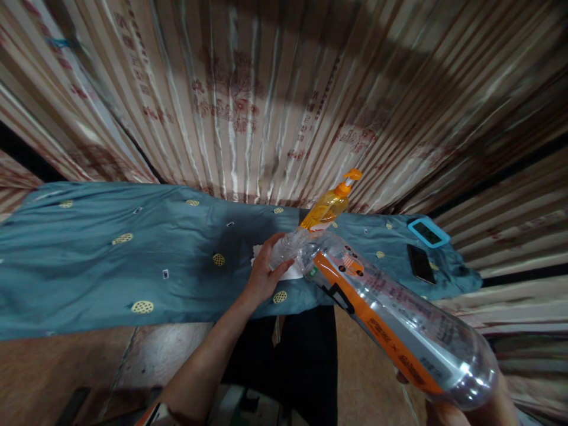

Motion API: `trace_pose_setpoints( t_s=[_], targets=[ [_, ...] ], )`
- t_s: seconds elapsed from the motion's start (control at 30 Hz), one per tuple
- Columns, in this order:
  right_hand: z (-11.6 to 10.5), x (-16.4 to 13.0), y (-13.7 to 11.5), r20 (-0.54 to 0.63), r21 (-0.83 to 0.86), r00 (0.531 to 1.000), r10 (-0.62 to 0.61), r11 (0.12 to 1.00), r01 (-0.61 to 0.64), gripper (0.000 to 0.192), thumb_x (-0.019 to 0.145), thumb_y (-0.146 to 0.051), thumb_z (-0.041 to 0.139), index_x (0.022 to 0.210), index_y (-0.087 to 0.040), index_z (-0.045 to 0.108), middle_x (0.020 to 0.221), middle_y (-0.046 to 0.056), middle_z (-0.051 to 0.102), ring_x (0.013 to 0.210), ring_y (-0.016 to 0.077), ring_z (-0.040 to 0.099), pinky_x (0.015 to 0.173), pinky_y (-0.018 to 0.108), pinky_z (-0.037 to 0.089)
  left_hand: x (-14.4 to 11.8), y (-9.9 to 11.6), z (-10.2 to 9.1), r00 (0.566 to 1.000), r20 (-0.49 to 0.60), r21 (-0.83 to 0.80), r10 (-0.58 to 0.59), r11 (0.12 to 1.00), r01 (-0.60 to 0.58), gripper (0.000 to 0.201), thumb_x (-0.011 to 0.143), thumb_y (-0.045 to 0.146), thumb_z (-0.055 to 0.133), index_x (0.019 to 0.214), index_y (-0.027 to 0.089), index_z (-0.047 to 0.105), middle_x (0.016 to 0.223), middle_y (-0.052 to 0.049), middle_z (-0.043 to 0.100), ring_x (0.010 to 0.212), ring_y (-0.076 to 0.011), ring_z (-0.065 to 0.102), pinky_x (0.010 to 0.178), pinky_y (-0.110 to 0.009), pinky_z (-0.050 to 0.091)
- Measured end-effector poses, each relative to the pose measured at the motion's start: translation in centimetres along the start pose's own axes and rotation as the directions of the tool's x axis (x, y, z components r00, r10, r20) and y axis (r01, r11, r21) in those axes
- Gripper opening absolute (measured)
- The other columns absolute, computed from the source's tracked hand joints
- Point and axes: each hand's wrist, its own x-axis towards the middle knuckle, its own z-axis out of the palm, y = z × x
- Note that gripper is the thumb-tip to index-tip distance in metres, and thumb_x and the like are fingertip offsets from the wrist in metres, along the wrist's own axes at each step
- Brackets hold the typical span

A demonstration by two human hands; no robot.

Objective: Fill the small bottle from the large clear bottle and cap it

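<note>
Bottle [390,313] lying tilted between both hands, left hand [261,275] curled round its neck end over white paper [293,272], right hand [448,408] mostly hidden beneath its base, grip unclear, orange pump bottle [331,204] just beyond, phones [421,263] farther right.

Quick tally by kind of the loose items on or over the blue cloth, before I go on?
Clear plastic bottle, tilted, neck at the left hand, base in the right hand: 1
Orange pump bottle: 1
White tissue: 1
Dark phone: 1
Blue-framed device: 1
Total: 5
</note>
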Motion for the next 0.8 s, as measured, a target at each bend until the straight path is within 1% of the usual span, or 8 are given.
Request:
trace_pose_setpoints(
  t_s=[0.1, 0.17, 0.27, 0.4, 0.5, 0.57, 0.7, 0.8],
  targets=[
    [0.0, -0.06, 0.05, 0.002, -0.01, 1.0, 0.025, 1.0, -0.025, 0.095, 0.065, -0.049, 0.09, 0.15, -0.021, 0.059, 0.147, 0.014, 0.062, 0.141, 0.0502, 0.049, 0.121, 0.078, 0.024, 0.01, 0.02, -0.05, 1.0, 0.004, 0.002, -0.003, 1.0, 0.003, 0.058, 0.09, 0.046, 0.074, 0.14, 0.023, 0.058, 0.144, -0.013, 0.066, 0.133, -0.0324, 0.063, 0.118, -0.051, 0.047],
    [0.11, -0.13, -0.11, 0.007, -0.017, 1.0, 0.004, 1.0, -0.004, 0.095, 0.067, -0.05, 0.089, 0.152, -0.021, 0.057, 0.148, 0.014, 0.061, 0.141, 0.0491, 0.049, 0.121, 0.076, 0.026, 0.01, 0.02, -0.05, 1.0, 0.002, 0.002, 0.0, 1.0, 0.0, 0.058, 0.09, 0.046, 0.074, 0.14, 0.023, 0.058, 0.144, -0.013, 0.066, 0.133, -0.0327, 0.063, 0.118, -0.051, 0.047],
    [0.28, -0.18, -0.34, 0.0, -0.02, 1.0, 0.016, 1.0, -0.016, 0.096, 0.067, -0.052, 0.09, 0.152, -0.021, 0.057, 0.148, 0.014, 0.061, 0.143, 0.0478, 0.049, 0.122, 0.072, 0.029, 0.01, -0.01, 0.0, 1.0, -0.002, -0.002, 0.003, 1.0, -0.003, 0.058, 0.09, 0.044, 0.074, 0.141, 0.022, 0.057, 0.144, -0.013, 0.066, 0.134, -0.0331, 0.062, 0.118, -0.052, 0.046],
    [0.24, -0.06, -0.32, -0.012, -0.001, 1.0, -0.004, 1.0, 0.004, 0.093, 0.062, -0.05, 0.093, 0.146, -0.023, 0.063, 0.142, 0.013, 0.065, 0.138, 0.0497, 0.051, 0.121, 0.078, 0.022, 0.01, 0.04, 0.04, 1.0, -0.003, -0.002, -0.001, 1.0, 0.001, 0.057, 0.09, 0.044, 0.073, 0.14, 0.022, 0.057, 0.143, -0.013, 0.066, 0.133, -0.0334, 0.063, 0.117, -0.052, 0.047],
    [0.08, 0.01, -0.23, -0.002, 0.007, 1.0, -0.018, 1.0, 0.018, 0.091, 0.066, -0.047, 0.091, 0.149, -0.026, 0.061, 0.146, 0.011, 0.061, 0.142, 0.0478, 0.048, 0.123, 0.076, 0.018, 0.01, 0.11, 0.0, 1.0, 0.0, 0.0, -0.004, 1.0, 0.004, 0.057, 0.09, 0.044, 0.074, 0.14, 0.023, 0.057, 0.143, -0.013, 0.066, 0.133, -0.0329, 0.063, 0.117, -0.052, 0.047],
    [0.01, 0.05, -0.18, 0.013, 0.01, 1.0, -0.016, 1.0, 0.016, 0.092, 0.067, -0.047, 0.091, 0.15, -0.026, 0.059, 0.148, 0.011, 0.06, 0.142, 0.0468, 0.048, 0.124, 0.074, 0.02, 0.0, 0.13, -0.03, 1.0, 0.002, -0.001, -0.004, 1.0, 0.004, 0.058, 0.09, 0.044, 0.074, 0.14, 0.023, 0.057, 0.144, -0.013, 0.066, 0.133, -0.0329, 0.063, 0.118, -0.051, 0.047],
    [0.15, 0.12, -0.09, 0.01, 0.003, 0.999, -0.039, 0.999, 0.039, 0.088, 0.065, -0.045, 0.092, 0.146, -0.025, 0.064, 0.143, 0.011, 0.064, 0.139, 0.0461, 0.052, 0.122, 0.07, 0.027, -0.01, 0.1, -0.01, 1.0, 0.001, 0.0, 0.002, 1.0, -0.002, 0.058, 0.09, 0.044, 0.074, 0.141, 0.022, 0.056, 0.144, -0.013, 0.065, 0.135, -0.0329, 0.062, 0.119, -0.052, 0.045],
    [0.2, 0.12, 0.11, -0.016, 0.006, 1.0, -0.01, 1.0, 0.01, 0.089, 0.064, -0.047, 0.092, 0.145, -0.024, 0.064, 0.142, 0.012, 0.065, 0.138, 0.0473, 0.052, 0.122, 0.073, 0.025, 0.0, 0.05, 0.01, 1.0, 0.006, -0.002, 0.005, 1.0, -0.005, 0.059, 0.09, 0.045, 0.073, 0.141, 0.021, 0.055, 0.145, -0.014, 0.065, 0.135, -0.0328, 0.061, 0.119, -0.052, 0.045]
  ],
)
